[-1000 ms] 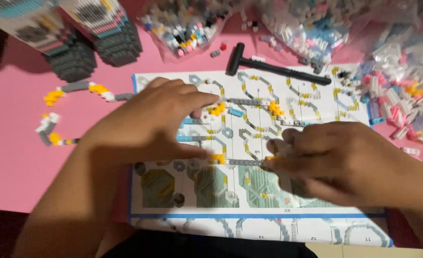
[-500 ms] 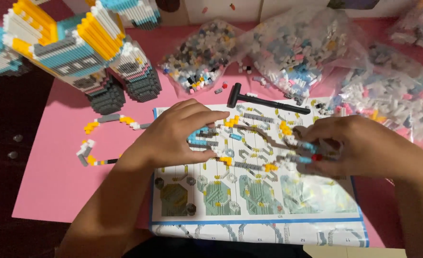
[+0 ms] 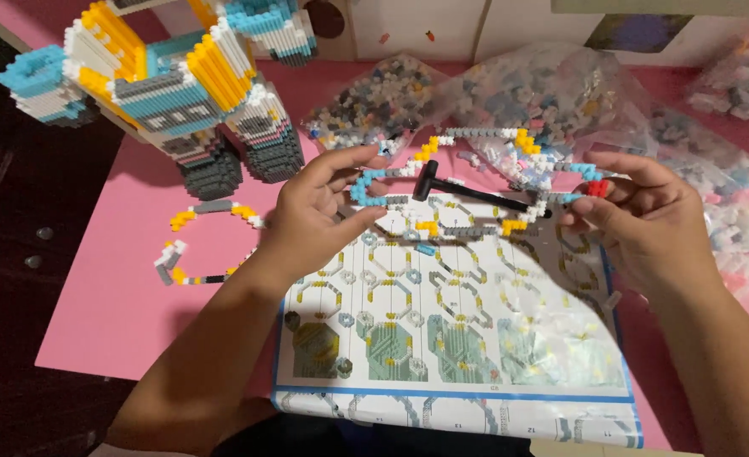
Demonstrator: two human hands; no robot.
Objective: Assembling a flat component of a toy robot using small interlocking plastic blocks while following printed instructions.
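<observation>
Lifted off the instruction sheet [image 3: 451, 338], my hands, left [image 3: 311, 211] and right [image 3: 641, 220], pinch a brick ring [image 3: 468, 182], mid-frame; big model [image 3: 171, 93] mostly built, loose bricks left.

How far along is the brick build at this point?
Done: a large brick model stands at the back, and a partial ring lies on the pink table. In hand: left hand and right hand lift a brick ring above the instruction sheet. Left: bags of bricks remain full.
</observation>
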